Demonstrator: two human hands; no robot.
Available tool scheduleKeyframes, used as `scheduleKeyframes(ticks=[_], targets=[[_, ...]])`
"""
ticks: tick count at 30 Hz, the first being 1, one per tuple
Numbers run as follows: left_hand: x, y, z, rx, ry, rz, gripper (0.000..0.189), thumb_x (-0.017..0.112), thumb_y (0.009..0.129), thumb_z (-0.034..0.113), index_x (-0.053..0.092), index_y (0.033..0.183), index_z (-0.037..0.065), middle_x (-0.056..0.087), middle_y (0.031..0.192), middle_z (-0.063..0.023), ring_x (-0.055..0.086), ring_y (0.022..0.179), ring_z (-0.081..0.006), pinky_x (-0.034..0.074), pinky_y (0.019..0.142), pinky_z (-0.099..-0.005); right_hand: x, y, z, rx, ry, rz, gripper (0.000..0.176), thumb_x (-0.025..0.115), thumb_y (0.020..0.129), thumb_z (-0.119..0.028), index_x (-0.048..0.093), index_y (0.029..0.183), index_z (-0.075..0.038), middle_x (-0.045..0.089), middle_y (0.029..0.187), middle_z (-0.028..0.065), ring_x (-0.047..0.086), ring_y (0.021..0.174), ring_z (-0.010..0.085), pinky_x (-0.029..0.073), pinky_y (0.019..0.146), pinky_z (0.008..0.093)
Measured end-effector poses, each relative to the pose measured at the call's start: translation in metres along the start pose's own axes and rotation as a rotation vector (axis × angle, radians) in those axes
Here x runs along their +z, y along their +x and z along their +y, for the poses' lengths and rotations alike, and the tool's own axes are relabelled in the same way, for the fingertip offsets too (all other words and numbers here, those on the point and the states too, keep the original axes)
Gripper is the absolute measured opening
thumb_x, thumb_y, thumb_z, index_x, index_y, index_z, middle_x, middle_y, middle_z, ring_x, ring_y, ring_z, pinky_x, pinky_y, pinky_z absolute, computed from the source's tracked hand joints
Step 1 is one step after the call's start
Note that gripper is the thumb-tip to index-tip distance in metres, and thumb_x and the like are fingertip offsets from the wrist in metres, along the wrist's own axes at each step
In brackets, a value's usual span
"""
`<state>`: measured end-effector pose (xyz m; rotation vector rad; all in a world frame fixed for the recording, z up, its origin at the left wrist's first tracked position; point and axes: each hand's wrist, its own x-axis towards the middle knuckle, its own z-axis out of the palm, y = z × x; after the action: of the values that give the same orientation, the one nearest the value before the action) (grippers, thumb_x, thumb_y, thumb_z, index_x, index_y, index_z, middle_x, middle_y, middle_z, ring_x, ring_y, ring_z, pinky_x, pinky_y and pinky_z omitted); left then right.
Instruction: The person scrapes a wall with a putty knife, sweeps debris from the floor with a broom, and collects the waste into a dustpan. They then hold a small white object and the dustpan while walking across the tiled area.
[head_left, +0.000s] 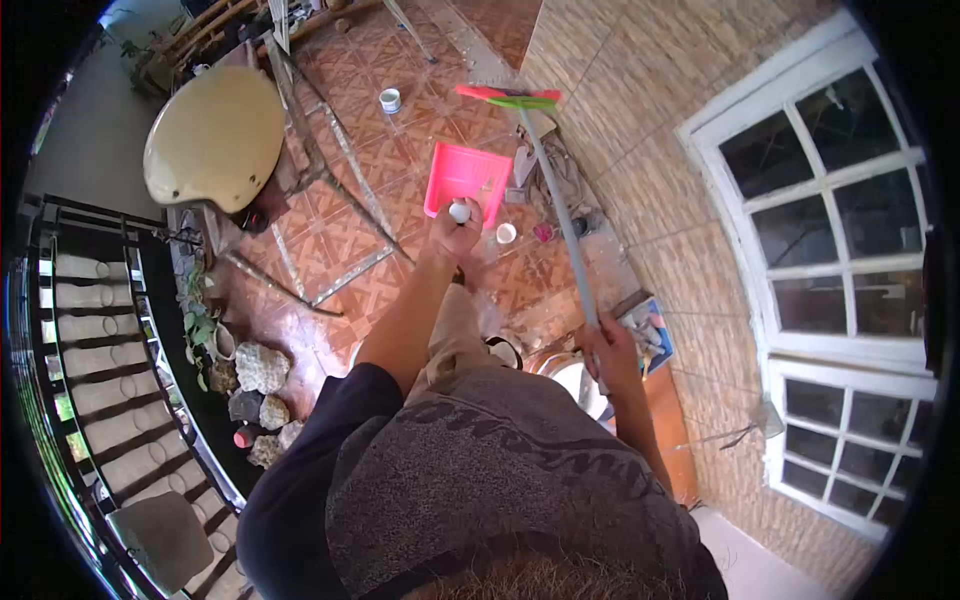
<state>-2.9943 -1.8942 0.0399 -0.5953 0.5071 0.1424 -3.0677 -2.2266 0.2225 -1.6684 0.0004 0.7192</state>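
Floor of reddish-brown patterned tiles (405,140) lies beneath a long grey-handled broom (562,212) with a red-and-green head, right hand (612,352) closed around its shaft; left hand (457,234) grips the pale, round-ended handle (459,212) of a bright pink plastic dustpan (468,172), a small white cup (506,233) near it
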Motion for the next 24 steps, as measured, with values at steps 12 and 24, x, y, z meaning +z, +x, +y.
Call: scheduleKeyframes(ticks=[12,24], targets=[[0.165,0.277,0.089,-0.053,0.042,0.073,0.012,0.046,0.084,0.005,0.053,0.075,0.0,0.056,0.072,-0.0097,0.059,0.067,-0.0208,0.056,0.064,-0.0304,0.048,0.307,-0.144,0.098,-0.111,-0.087,0.043,0.051,0.091,-0.009,0.043,0.131,0.001,0.049,0.066,0.0015,0.041,0.04,0.0064,0.032,0.036,0.0219],[0.289,0.42,0.128,-0.033,0.128,0.11,0.015,0.045,0.086,0.009,0.054,0.078,0.001,0.057,0.07,-0.0081,0.059,0.067,-0.0202,0.056,0.061,-0.0291,0.048,0.532,-0.235,0.153,-0.094,-0.175,0.041,0.051,0.09,-0.013,0.047,0.129,-0.003,0.05,0.064,0.001,0.043,0.045,0.0059,0.036,0.04,0.0239]])
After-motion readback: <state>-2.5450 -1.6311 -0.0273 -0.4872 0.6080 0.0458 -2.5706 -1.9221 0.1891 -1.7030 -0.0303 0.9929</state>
